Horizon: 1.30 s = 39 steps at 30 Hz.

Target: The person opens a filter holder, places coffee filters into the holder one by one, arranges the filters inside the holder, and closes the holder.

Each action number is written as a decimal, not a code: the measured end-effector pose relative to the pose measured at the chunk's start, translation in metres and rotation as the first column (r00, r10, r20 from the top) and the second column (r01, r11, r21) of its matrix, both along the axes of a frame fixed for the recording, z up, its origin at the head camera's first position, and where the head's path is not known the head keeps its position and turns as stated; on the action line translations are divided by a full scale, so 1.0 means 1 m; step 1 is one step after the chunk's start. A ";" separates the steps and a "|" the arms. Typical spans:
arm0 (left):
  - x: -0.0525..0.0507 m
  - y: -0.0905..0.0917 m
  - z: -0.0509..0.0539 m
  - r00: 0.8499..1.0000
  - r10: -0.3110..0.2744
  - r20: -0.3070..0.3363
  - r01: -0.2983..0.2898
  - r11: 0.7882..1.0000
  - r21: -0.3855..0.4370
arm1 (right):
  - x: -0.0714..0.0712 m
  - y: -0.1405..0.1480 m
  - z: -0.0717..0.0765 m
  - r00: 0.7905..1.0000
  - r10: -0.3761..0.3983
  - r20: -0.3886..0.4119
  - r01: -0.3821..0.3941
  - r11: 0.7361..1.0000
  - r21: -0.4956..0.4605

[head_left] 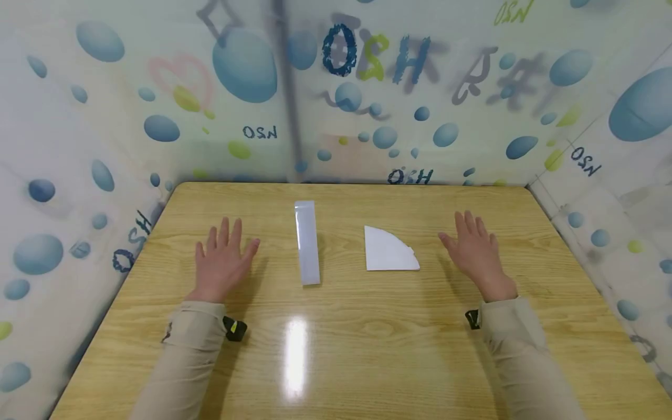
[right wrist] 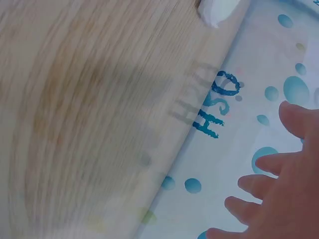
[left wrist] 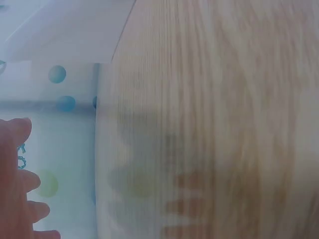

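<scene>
In the head view a long, narrow whitish strip [head_left: 308, 243] with a glossy edge lies on the table, left of centre. To its right is a white quarter-circle piece [head_left: 389, 251], flat, with a small notch on its curved edge. The left hand [head_left: 221, 261], fingers straight and spread, is left of the strip and holds nothing. My right hand [head_left: 478, 254], also spread and holding nothing, is right of the quarter-circle. Fingers of the left hand [left wrist: 15, 184] and the right hand [right wrist: 284, 174] show in their wrist views. Part of a white piece [right wrist: 218, 11] tops the right wrist view.
The wooden table [head_left: 367, 350] has a bright light reflection near its middle. Behind it and at both sides stand walls [head_left: 336, 116] covered with blue and green spots and letters. A dark band is on each wrist.
</scene>
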<state>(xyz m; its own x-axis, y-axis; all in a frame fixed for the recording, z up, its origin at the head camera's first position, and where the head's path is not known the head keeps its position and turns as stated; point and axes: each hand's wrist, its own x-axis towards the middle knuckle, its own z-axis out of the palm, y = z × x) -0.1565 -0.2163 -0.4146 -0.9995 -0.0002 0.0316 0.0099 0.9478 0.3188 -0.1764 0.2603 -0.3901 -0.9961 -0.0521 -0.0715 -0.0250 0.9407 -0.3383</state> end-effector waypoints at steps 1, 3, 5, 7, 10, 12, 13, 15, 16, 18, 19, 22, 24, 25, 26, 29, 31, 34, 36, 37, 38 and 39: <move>-0.001 0.001 0.000 1.000 -0.001 -0.001 0.001 1.000 0.016 | 0.000 -0.001 0.000 1.000 0.001 -0.007 -0.001 1.000 -0.002; -0.003 0.004 -0.001 1.000 -0.010 -0.011 0.010 0.998 0.061 | 0.000 -0.006 0.000 1.000 0.004 -0.031 -0.005 1.000 -0.016; -0.005 0.008 -0.003 1.000 -0.016 -0.026 0.019 0.993 0.118 | -0.001 -0.013 -0.001 0.997 0.013 -0.074 -0.016 0.999 -0.038; -0.008 0.013 -0.005 0.999 -0.025 -0.038 0.032 0.982 0.187 | -0.001 -0.022 -0.004 0.993 0.019 -0.113 -0.028 0.996 -0.084; -0.012 0.020 -0.008 0.998 -0.044 -0.044 0.056 0.951 0.305 | -0.001 -0.041 -0.007 0.987 0.018 -0.159 -0.049 0.979 -0.198; -0.015 0.026 -0.011 0.997 -0.073 -0.029 0.078 0.909 0.409 | 0.000 -0.055 -0.010 0.986 0.000 -0.168 -0.050 0.954 -0.295; -0.016 0.029 -0.012 0.995 -0.094 -0.021 0.093 0.882 0.462 | 0.000 -0.062 -0.011 0.985 -0.013 -0.171 -0.048 0.938 -0.344; -0.019 0.035 -0.014 0.991 -0.134 0.006 0.109 0.828 0.551 | 0.002 -0.076 -0.012 0.984 -0.033 -0.172 -0.041 0.909 -0.414; -0.020 0.038 -0.016 0.988 -0.154 0.018 0.113 0.797 0.593 | 0.002 -0.084 -0.013 0.985 -0.041 -0.168 -0.038 0.897 -0.441; -0.022 0.045 -0.018 0.981 -0.191 0.037 0.119 0.741 0.661 | 0.005 -0.100 -0.014 0.986 -0.049 -0.157 -0.035 0.871 -0.490; -0.023 0.048 -0.019 0.978 -0.206 0.039 0.125 0.722 0.680 | 0.006 -0.107 -0.015 0.988 -0.049 -0.149 -0.034 0.859 -0.511; -0.025 0.055 -0.023 0.971 -0.237 0.032 0.139 0.669 0.731 | 0.012 -0.129 -0.018 0.990 -0.039 -0.135 -0.051 0.795 -0.604; -0.024 0.059 -0.026 0.968 -0.250 0.022 0.145 0.630 0.763 | 0.016 -0.143 -0.021 0.992 -0.028 -0.121 -0.063 0.726 -0.685; -0.024 0.061 -0.027 0.967 -0.255 0.018 0.145 0.606 0.782 | 0.018 -0.149 -0.023 0.994 -0.022 -0.108 -0.064 0.684 -0.726; -0.023 0.062 -0.027 0.966 -0.257 0.013 0.143 0.580 0.802 | 0.020 -0.156 -0.025 0.995 -0.015 -0.094 -0.063 0.635 -0.770; -0.018 0.066 -0.024 0.963 -0.268 -0.027 0.161 0.493 0.855 | 0.026 -0.175 -0.030 0.999 0.008 -0.051 -0.048 0.517 -0.855; -0.015 0.067 -0.020 0.961 -0.271 -0.047 0.173 0.460 0.871 | 0.030 -0.186 -0.034 0.999 0.024 -0.038 -0.045 0.448 -0.893; -0.011 0.068 -0.014 0.961 -0.269 -0.057 0.180 0.459 0.870 | 0.033 -0.197 -0.040 0.999 0.044 -0.023 -0.037 0.368 -0.929; -0.010 0.068 -0.013 0.963 -0.266 -0.051 0.175 0.467 0.867 | 0.035 -0.201 -0.046 0.999 0.054 -0.005 -0.022 0.330 -0.944; -0.010 0.068 -0.012 0.963 -0.265 -0.052 0.176 0.467 0.867 | 0.035 -0.203 -0.049 0.998 0.058 0.008 -0.011 0.318 -0.948; -0.010 0.067 -0.012 0.963 -0.265 -0.054 0.177 0.467 0.866 | 0.035 -0.205 -0.052 0.998 0.064 0.024 0.004 0.302 -0.953; -0.011 0.067 -0.013 0.962 -0.266 -0.060 0.182 0.463 0.867 | 0.036 -0.206 -0.055 0.997 0.073 0.036 0.014 0.280 -0.960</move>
<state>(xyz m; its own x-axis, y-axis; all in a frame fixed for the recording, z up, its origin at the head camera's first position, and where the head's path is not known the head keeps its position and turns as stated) -0.1675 -0.1490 -0.4272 -0.9680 0.2392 0.0755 0.1175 0.1668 0.9790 -0.1403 0.0540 -0.4451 -0.9878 -0.1556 -0.0053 0.0152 -0.0626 -0.9979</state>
